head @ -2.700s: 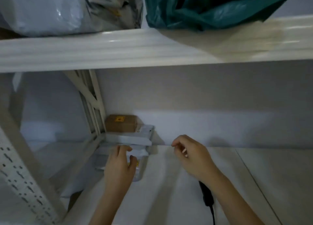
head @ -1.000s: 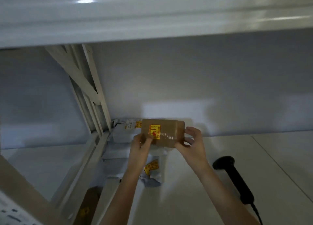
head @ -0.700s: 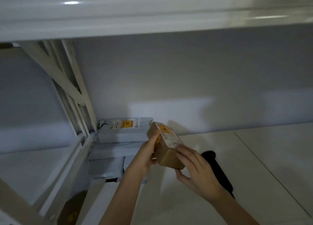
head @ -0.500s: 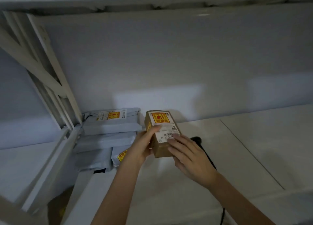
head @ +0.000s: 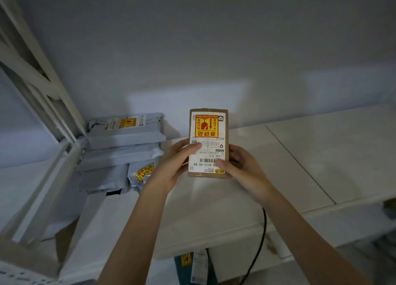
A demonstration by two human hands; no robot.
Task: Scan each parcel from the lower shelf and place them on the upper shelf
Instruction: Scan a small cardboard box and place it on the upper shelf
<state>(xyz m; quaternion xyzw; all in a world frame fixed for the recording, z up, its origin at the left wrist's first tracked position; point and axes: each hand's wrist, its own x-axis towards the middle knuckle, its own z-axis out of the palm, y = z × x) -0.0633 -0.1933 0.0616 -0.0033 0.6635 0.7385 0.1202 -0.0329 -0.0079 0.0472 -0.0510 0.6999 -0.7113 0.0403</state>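
1. The brown cardboard parcel [head: 208, 143] sits at the centre of the frame, lifted clear of the lower shelf [head: 321, 156] and held with its label face towards the camera. The label's red-and-yellow sticker and its barcode read upside down from this view.

2. The left hand [head: 171, 166] grips the parcel's left edge, thumb lying across the label. The right hand [head: 242, 166] grips the right edge near the bottom, thumb tip pressing just beside the barcode. Both hands are clamped on this one parcel.

3. No scanner is visible; only a black cable [head: 260, 241] runs down from behind the right forearm at lower centre. By my reading, this parcel has been picked up and its barcode found, but scanning it remains to be done, which would need one hand freed for the scanner.

4. At centre left, against the shelf's white frame [head: 42, 87], a stack of grey mailer bags [head: 122, 151] rests on the lower shelf, several with yellow stickers. These appear to be still waiting for their turn.

5. The upper shelf is out of view, so how many parcels already sit there cannot be told.

6. At the bottom centre, below the shelf edge, a teal package [head: 192, 267] with labels shows partly; whether it belongs to the job is unclear.

7. Judged overall, the task looks to be somewhere in its middle, with much left.
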